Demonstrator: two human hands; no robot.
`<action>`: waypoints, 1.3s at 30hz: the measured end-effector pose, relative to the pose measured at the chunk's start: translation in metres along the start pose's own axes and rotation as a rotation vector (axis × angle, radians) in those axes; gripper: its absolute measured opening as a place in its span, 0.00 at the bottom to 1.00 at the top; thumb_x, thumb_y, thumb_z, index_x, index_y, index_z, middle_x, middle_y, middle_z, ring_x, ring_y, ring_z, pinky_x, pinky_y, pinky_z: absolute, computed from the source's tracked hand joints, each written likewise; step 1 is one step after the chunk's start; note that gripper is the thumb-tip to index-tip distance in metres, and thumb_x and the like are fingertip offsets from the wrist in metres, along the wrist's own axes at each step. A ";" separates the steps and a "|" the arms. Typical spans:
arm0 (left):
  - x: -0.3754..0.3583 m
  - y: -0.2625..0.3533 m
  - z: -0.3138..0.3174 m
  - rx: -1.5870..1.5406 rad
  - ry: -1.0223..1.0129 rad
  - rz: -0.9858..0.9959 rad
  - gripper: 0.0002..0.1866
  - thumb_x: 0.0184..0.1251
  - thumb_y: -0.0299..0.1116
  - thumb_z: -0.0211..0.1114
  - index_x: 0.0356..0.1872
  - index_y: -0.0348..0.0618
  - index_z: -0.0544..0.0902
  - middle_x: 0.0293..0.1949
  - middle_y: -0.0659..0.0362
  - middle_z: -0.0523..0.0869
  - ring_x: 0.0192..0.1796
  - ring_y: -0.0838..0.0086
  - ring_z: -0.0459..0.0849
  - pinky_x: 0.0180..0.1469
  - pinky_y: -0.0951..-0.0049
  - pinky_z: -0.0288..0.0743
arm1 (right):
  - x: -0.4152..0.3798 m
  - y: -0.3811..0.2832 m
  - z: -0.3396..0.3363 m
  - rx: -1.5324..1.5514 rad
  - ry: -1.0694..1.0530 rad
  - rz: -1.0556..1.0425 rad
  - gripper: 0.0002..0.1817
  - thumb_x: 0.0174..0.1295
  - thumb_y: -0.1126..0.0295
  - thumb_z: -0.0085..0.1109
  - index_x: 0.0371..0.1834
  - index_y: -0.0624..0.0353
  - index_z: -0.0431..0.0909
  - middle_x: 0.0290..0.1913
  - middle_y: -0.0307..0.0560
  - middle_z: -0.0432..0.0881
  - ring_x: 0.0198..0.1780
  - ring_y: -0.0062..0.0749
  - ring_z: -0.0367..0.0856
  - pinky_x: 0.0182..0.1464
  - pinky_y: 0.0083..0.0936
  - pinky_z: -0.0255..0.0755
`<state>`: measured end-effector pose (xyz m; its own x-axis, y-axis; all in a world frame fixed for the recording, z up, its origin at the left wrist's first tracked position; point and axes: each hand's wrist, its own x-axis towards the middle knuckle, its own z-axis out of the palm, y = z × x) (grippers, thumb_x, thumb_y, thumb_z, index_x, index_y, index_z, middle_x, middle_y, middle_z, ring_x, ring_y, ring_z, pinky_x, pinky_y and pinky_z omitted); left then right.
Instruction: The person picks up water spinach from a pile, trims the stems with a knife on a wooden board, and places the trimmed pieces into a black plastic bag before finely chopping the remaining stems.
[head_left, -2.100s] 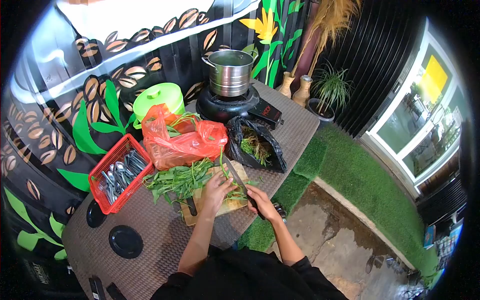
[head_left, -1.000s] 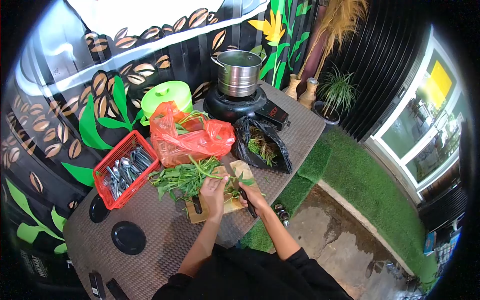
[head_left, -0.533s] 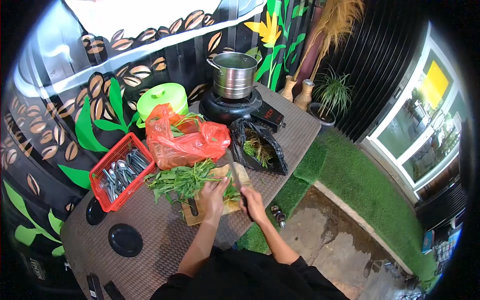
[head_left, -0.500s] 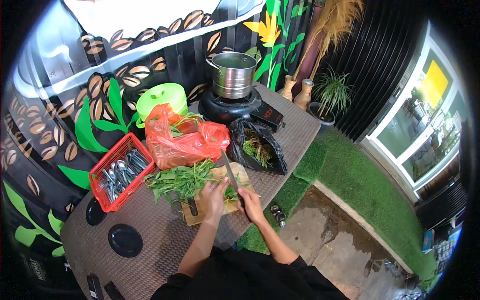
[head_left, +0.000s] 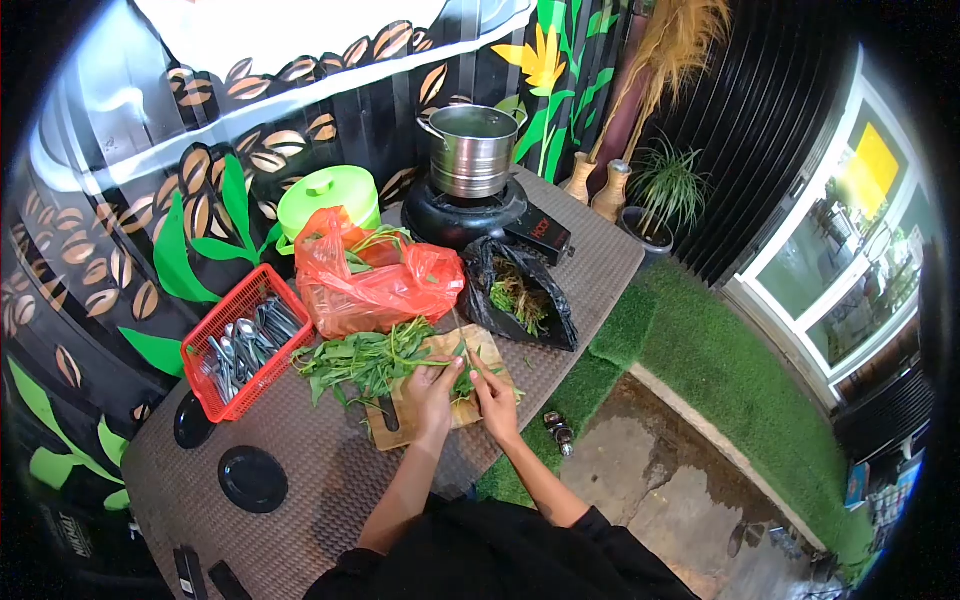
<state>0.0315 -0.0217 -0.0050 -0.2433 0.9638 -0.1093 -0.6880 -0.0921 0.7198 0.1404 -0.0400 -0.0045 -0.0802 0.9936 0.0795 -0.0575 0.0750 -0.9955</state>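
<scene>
Over the wooden cutting board (head_left: 390,430), my left hand (head_left: 432,394) is closed on some green stems, its fingertips near my right hand. My right hand (head_left: 495,402) is closed round the knife (head_left: 460,328); the narrow blade points away toward the red bag, and the handle is hidden in the fingers. A pile of leafy greens (head_left: 362,364) lies on the board's left part and spills onto the table. Cut green bits show beside my fingers. Right behind the greens sits the red plastic bag (head_left: 375,295) with more leaves inside.
A black bag (head_left: 548,318) with stems lies behind the board on the right. Behind it, a steel pot (head_left: 472,165) stands on a black stove (head_left: 430,215). A green lidded container (head_left: 310,200), a red cutlery basket (head_left: 232,408) and black plates (head_left: 252,480) are on the left.
My right hand has shifted slightly left and up, closer to my left hand. The knife has turned, so its blade looks thinner and less of the handle shows.
</scene>
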 end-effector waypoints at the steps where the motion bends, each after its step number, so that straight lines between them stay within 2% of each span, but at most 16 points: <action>1: 0.000 0.000 -0.002 0.113 -0.005 0.078 0.10 0.58 0.18 0.65 0.39 0.36 0.74 0.40 0.53 0.81 0.45 0.70 0.82 0.51 0.74 0.76 | 0.001 0.003 -0.001 -0.094 0.059 -0.008 0.23 0.71 0.58 0.44 0.65 0.58 0.67 0.13 0.32 0.63 0.13 0.16 0.60 0.18 0.15 0.54; 5: -0.005 0.012 0.000 0.303 -0.015 0.212 0.10 0.56 0.18 0.66 0.37 0.37 0.76 0.38 0.57 0.82 0.41 0.76 0.81 0.45 0.80 0.74 | 0.005 0.011 -0.011 0.030 -0.039 0.267 0.22 0.71 0.56 0.43 0.58 0.61 0.72 0.12 0.34 0.64 0.12 0.17 0.59 0.16 0.16 0.54; 7: 0.001 0.012 -0.007 0.350 -0.049 0.220 0.10 0.55 0.18 0.66 0.36 0.37 0.76 0.37 0.58 0.82 0.40 0.77 0.81 0.44 0.80 0.74 | 0.007 0.006 -0.014 0.254 -0.210 0.580 0.23 0.72 0.54 0.40 0.53 0.63 0.73 0.11 0.36 0.64 0.11 0.19 0.59 0.15 0.17 0.53; 11: 0.012 0.011 -0.021 0.438 -0.118 0.259 0.10 0.54 0.14 0.65 0.35 0.35 0.77 0.34 0.58 0.82 0.37 0.79 0.80 0.42 0.80 0.74 | 0.013 0.006 -0.021 0.428 -0.321 0.806 0.29 0.72 0.50 0.34 0.57 0.68 0.69 0.11 0.34 0.61 0.11 0.20 0.58 0.16 0.18 0.53; 13: 0.010 0.015 -0.020 0.421 -0.128 0.233 0.09 0.54 0.14 0.65 0.35 0.35 0.77 0.34 0.59 0.82 0.36 0.79 0.80 0.41 0.80 0.75 | 0.016 0.005 -0.024 0.828 -0.429 0.892 0.33 0.71 0.48 0.30 0.59 0.72 0.66 0.10 0.34 0.58 0.12 0.21 0.57 0.18 0.19 0.54; 18: 0.009 0.019 -0.022 0.420 -0.187 0.166 0.09 0.54 0.14 0.65 0.35 0.35 0.76 0.35 0.58 0.82 0.37 0.78 0.81 0.41 0.81 0.75 | 0.018 0.002 -0.028 0.991 -0.496 0.835 0.34 0.72 0.49 0.29 0.63 0.73 0.62 0.10 0.35 0.58 0.12 0.21 0.57 0.20 0.19 0.54; 21: 0.010 0.016 -0.029 0.363 -0.255 0.086 0.09 0.55 0.14 0.65 0.35 0.35 0.76 0.35 0.57 0.82 0.38 0.75 0.83 0.42 0.79 0.77 | 0.017 -0.001 -0.029 0.839 -0.414 0.760 0.36 0.71 0.46 0.30 0.62 0.73 0.63 0.10 0.34 0.60 0.12 0.20 0.58 0.17 0.18 0.57; 24: 0.019 0.010 -0.039 0.549 -0.268 0.145 0.09 0.55 0.15 0.64 0.35 0.34 0.75 0.36 0.56 0.82 0.40 0.72 0.84 0.42 0.77 0.79 | 0.015 -0.001 -0.030 0.681 -0.404 0.721 0.34 0.71 0.48 0.29 0.61 0.71 0.64 0.10 0.35 0.61 0.11 0.21 0.58 0.16 0.18 0.57; 26: 0.021 0.009 -0.041 0.451 -0.219 0.011 0.08 0.56 0.15 0.64 0.35 0.34 0.75 0.36 0.55 0.82 0.39 0.71 0.85 0.43 0.76 0.80 | 0.014 0.000 -0.032 0.646 -0.372 0.678 0.31 0.72 0.51 0.29 0.62 0.68 0.64 0.09 0.36 0.61 0.10 0.21 0.58 0.15 0.18 0.56; 30: 0.023 0.008 -0.040 0.504 -0.244 0.076 0.08 0.56 0.15 0.64 0.36 0.33 0.76 0.36 0.56 0.82 0.38 0.70 0.85 0.42 0.77 0.80 | 0.008 -0.013 -0.034 0.492 -0.277 0.566 0.28 0.72 0.53 0.31 0.61 0.65 0.65 0.09 0.37 0.62 0.10 0.20 0.57 0.15 0.18 0.56; 32: 0.020 0.011 -0.037 0.676 -0.261 0.106 0.09 0.54 0.15 0.64 0.36 0.33 0.77 0.33 0.56 0.83 0.36 0.72 0.85 0.40 0.77 0.79 | 0.007 -0.025 -0.037 0.296 -0.194 0.422 0.26 0.72 0.54 0.33 0.59 0.63 0.67 0.09 0.37 0.63 0.10 0.20 0.57 0.15 0.17 0.56; 34: 0.018 0.011 -0.037 0.830 -0.305 0.131 0.09 0.53 0.16 0.65 0.35 0.33 0.77 0.31 0.55 0.83 0.34 0.72 0.85 0.39 0.76 0.79 | 0.008 -0.025 -0.040 0.343 -0.247 0.369 0.23 0.72 0.54 0.34 0.57 0.61 0.68 0.09 0.38 0.64 0.09 0.21 0.58 0.14 0.17 0.56; 35: 0.017 0.010 -0.037 0.985 -0.351 0.155 0.08 0.52 0.17 0.65 0.35 0.33 0.78 0.28 0.54 0.83 0.32 0.72 0.85 0.37 0.75 0.78 | 0.007 -0.025 -0.040 0.311 -0.264 0.365 0.21 0.72 0.53 0.34 0.38 0.61 0.68 0.09 0.39 0.64 0.09 0.22 0.59 0.15 0.18 0.56; 36: 0.015 0.008 -0.037 0.983 -0.352 0.154 0.08 0.52 0.17 0.65 0.35 0.33 0.78 0.28 0.54 0.83 0.32 0.72 0.85 0.37 0.75 0.78 | 0.006 -0.027 -0.038 0.279 -0.280 0.360 0.28 0.71 0.53 0.34 0.19 0.61 0.69 0.08 0.40 0.65 0.09 0.22 0.60 0.15 0.19 0.56; 37: 0.012 0.006 -0.038 1.091 -0.415 0.185 0.08 0.52 0.17 0.64 0.34 0.34 0.78 0.26 0.54 0.83 0.31 0.72 0.85 0.35 0.73 0.78 | 0.004 -0.031 -0.036 0.282 -0.312 0.333 0.23 0.71 0.54 0.34 0.29 0.62 0.70 0.09 0.40 0.65 0.08 0.22 0.59 0.14 0.18 0.55; 39: 0.007 0.004 -0.034 1.198 -0.480 0.218 0.07 0.51 0.18 0.64 0.33 0.34 0.79 0.23 0.53 0.82 0.30 0.71 0.85 0.34 0.72 0.77 | 0.003 -0.029 -0.030 0.297 -0.321 0.316 0.21 0.72 0.55 0.34 0.33 0.61 0.69 0.09 0.41 0.65 0.08 0.22 0.59 0.14 0.18 0.55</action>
<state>0.0031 -0.0239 -0.0262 0.1657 0.9730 0.1607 0.4262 -0.2176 0.8781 0.1715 -0.0372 0.0231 -0.4365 0.8848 -0.1633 -0.2566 -0.2964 -0.9199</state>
